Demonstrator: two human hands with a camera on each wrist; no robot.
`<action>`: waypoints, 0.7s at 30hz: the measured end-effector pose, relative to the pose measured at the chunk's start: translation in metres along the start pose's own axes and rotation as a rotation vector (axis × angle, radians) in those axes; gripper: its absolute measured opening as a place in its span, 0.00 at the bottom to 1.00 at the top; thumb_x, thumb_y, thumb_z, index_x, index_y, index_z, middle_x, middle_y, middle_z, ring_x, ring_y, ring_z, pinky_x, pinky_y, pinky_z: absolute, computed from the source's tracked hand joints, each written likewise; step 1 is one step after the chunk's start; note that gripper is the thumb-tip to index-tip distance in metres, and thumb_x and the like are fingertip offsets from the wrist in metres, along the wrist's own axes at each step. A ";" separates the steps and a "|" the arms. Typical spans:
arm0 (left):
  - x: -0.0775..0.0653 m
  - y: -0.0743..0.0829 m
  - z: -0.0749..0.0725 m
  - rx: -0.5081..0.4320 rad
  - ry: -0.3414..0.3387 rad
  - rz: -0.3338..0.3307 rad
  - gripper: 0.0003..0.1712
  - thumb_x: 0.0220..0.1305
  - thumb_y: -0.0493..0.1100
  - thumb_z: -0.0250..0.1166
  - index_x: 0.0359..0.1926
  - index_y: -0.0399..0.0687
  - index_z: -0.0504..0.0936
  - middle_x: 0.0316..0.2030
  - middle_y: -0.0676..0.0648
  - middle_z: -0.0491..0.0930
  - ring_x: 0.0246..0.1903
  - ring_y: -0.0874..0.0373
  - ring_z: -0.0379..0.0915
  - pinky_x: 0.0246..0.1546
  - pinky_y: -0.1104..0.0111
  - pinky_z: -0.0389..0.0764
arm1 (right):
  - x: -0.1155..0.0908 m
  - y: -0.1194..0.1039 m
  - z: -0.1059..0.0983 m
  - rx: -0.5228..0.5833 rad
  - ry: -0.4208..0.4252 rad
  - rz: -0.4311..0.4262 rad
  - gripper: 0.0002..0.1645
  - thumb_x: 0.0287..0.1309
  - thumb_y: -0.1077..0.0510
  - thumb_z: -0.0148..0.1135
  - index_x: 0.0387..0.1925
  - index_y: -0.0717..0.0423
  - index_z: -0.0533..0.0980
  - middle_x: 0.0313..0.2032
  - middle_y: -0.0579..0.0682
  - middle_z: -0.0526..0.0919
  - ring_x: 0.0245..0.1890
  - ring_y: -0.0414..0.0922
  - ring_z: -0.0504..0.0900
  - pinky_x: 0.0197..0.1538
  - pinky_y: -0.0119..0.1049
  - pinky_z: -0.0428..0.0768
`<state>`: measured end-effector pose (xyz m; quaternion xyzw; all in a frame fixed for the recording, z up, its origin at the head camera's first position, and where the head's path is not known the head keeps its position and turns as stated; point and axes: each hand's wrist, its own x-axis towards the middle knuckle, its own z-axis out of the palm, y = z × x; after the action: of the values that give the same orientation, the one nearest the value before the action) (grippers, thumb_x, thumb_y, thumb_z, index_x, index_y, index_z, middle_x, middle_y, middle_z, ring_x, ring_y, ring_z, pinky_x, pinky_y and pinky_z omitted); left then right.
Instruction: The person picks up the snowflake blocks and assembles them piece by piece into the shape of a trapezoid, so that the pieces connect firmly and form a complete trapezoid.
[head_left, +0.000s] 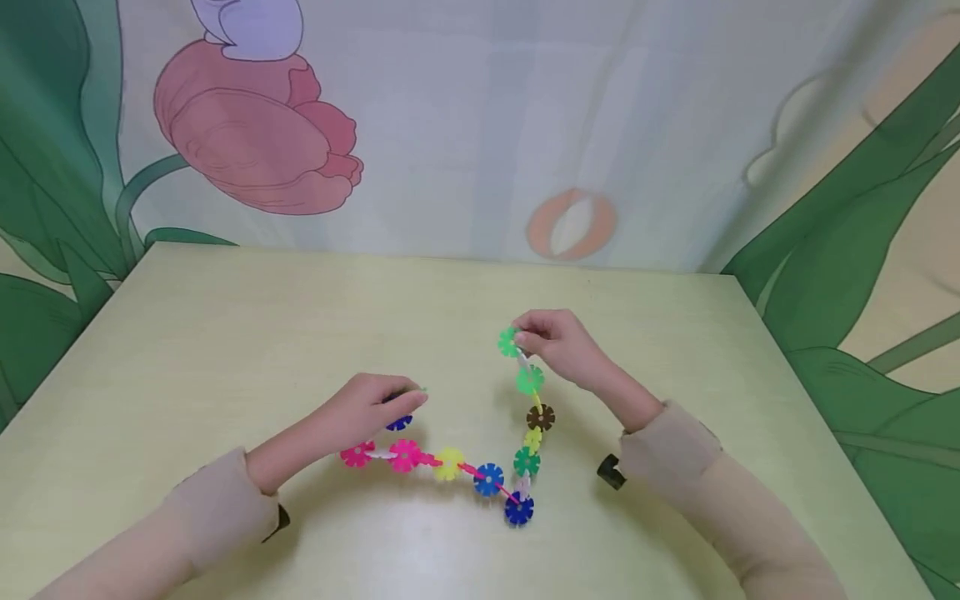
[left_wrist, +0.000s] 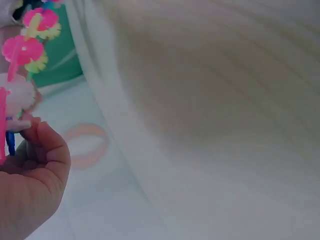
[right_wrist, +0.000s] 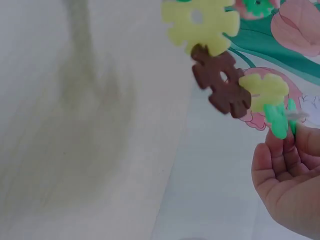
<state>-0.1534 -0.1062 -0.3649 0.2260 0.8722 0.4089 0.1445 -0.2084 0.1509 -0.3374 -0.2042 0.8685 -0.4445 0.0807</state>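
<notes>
A chain of interlocking notched plastic discs dips between the two hands, with a dark blue disc [head_left: 519,508] at its lowest bend. At the chain's right end my right hand [head_left: 566,346] pinches a light green disc [head_left: 508,342] between thumb and fingers. Below that hand hangs a brown disc [right_wrist: 220,82] between two yellow ones. My left hand [head_left: 371,408] grips the other end with curled fingers, hiding the piece it holds; a bit of green peeks past the fingertips. Pink discs [head_left: 406,455] run just under this hand, and a white disc [left_wrist: 20,95] shows beside its fingers.
A pale wooden table [head_left: 285,325] lies under both arms, with the hands' shadows on it. Behind its far edge hangs a printed curtain [head_left: 450,167] with flowers and leaves. Dark straps [head_left: 611,472] show by the beige sleeves [head_left: 675,442].
</notes>
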 end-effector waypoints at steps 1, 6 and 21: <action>-0.002 -0.002 -0.002 -0.023 0.005 -0.017 0.18 0.64 0.53 0.49 0.34 0.43 0.76 0.18 0.51 0.69 0.19 0.60 0.63 0.26 0.69 0.68 | -0.001 0.000 -0.002 0.015 -0.007 0.005 0.09 0.59 0.65 0.50 0.35 0.66 0.76 0.26 0.55 0.78 0.26 0.43 0.74 0.36 0.40 0.76; 0.001 -0.006 -0.003 -0.185 -0.006 0.002 0.25 0.66 0.53 0.45 0.56 0.41 0.67 0.42 0.41 0.77 0.42 0.52 0.72 0.44 0.59 0.72 | 0.000 -0.001 0.005 0.132 -0.114 0.052 0.10 0.59 0.64 0.50 0.36 0.65 0.76 0.26 0.52 0.78 0.28 0.43 0.77 0.42 0.43 0.78; 0.009 -0.009 0.002 -0.421 0.003 -0.004 0.19 0.65 0.51 0.47 0.45 0.39 0.66 0.43 0.34 0.76 0.47 0.50 0.72 0.47 0.63 0.68 | 0.016 -0.010 0.043 0.213 -0.203 0.075 0.11 0.59 0.65 0.49 0.38 0.67 0.76 0.31 0.57 0.80 0.26 0.40 0.76 0.37 0.34 0.79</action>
<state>-0.1630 -0.1050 -0.3740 0.1887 0.7681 0.5823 0.1880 -0.2062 0.1068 -0.3541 -0.2059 0.8108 -0.5079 0.2057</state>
